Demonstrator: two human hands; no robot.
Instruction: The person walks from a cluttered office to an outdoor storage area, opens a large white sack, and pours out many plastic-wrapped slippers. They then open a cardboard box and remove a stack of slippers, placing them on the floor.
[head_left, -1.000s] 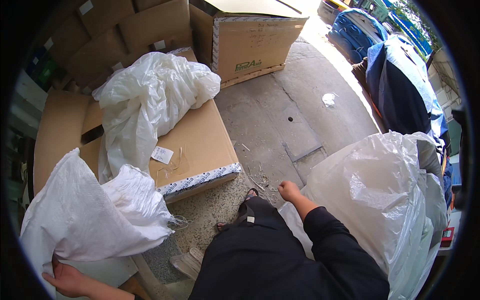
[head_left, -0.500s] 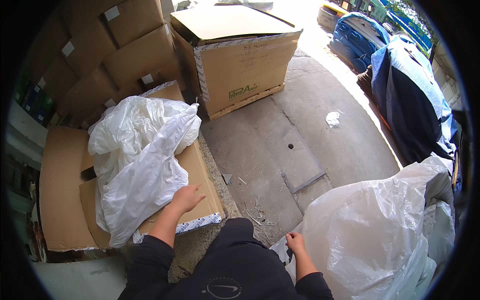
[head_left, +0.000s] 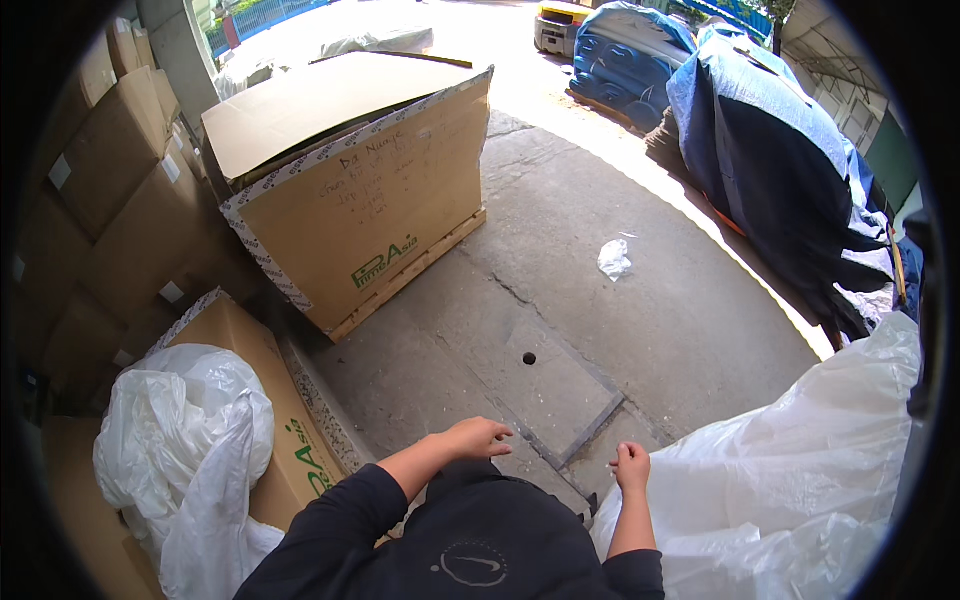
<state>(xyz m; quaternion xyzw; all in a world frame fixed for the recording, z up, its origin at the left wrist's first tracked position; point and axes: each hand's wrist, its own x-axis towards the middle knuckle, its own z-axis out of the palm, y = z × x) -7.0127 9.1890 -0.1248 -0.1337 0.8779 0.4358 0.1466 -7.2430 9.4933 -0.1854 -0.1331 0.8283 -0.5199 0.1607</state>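
My left hand (head_left: pixel 478 437) hangs in the air above the concrete floor, fingers loosely spread, holding nothing. My right hand (head_left: pixel 631 466) is loosely curled with nothing in it, close to the edge of a big white plastic sack (head_left: pixel 800 480) at my right. A white plastic bag (head_left: pixel 185 450) lies on a flat cardboard box (head_left: pixel 262 380) at my lower left, apart from both hands. My dark sleeves and torso fill the bottom middle.
A large cardboard box on a wooden pallet (head_left: pixel 370 200) stands ahead. Stacked cartons (head_left: pixel 110 170) line the left. Blue and dark tarpaulin-covered goods (head_left: pixel 770 150) sit at the right. A crumpled scrap of plastic (head_left: pixel 614 258) lies on the floor, which has a metal cover plate (head_left: pixel 545 390).
My view has swung up and to the right. My left hand has come off the white bag on the flat box and now hangs free. The right hand stays by the sack.
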